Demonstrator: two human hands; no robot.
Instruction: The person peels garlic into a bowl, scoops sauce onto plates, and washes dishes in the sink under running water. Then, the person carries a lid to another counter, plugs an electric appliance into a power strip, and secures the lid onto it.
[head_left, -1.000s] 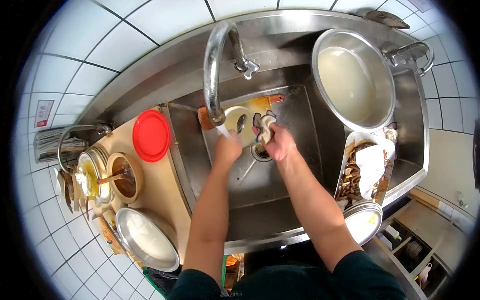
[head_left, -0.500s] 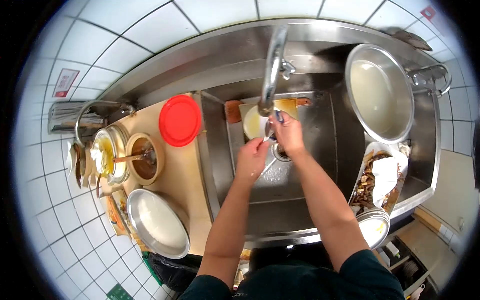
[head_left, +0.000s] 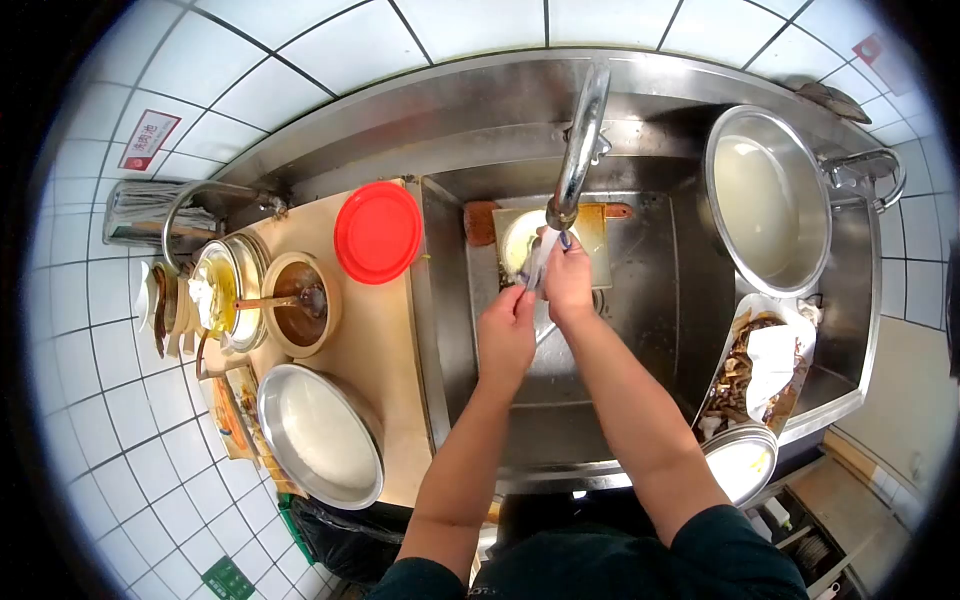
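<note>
Below the sink tap (head_left: 585, 140), both my hands are closed on a slim, shiny utensil (head_left: 534, 272) with a dark blue part near its upper end. Its exact kind is hard to make out. My right hand (head_left: 568, 282) grips it from the right by the blue part. With fingers pinched, my left hand (head_left: 506, 335) holds its lower end. A water stream (head_left: 548, 242) runs from the tap onto it. Behind the hands, a pale round bowl (head_left: 518, 238), partly hidden, sits at a yellowish square board or tray (head_left: 594, 250) in the sink.
A brown scrubber (head_left: 481, 223) lies in the sink's back left. On the left board are a red lid (head_left: 377, 232), a brown pot (head_left: 328, 322) and a steel bowl (head_left: 320, 436). To the right stand a large steel pot (head_left: 767, 200) and a tray of brown scraps (head_left: 737, 372).
The view has shifted slightly, moving the sink and tap rightward in the picture. Relative to the tap, both hands have moved left and nearer me, still holding the utensil.
</note>
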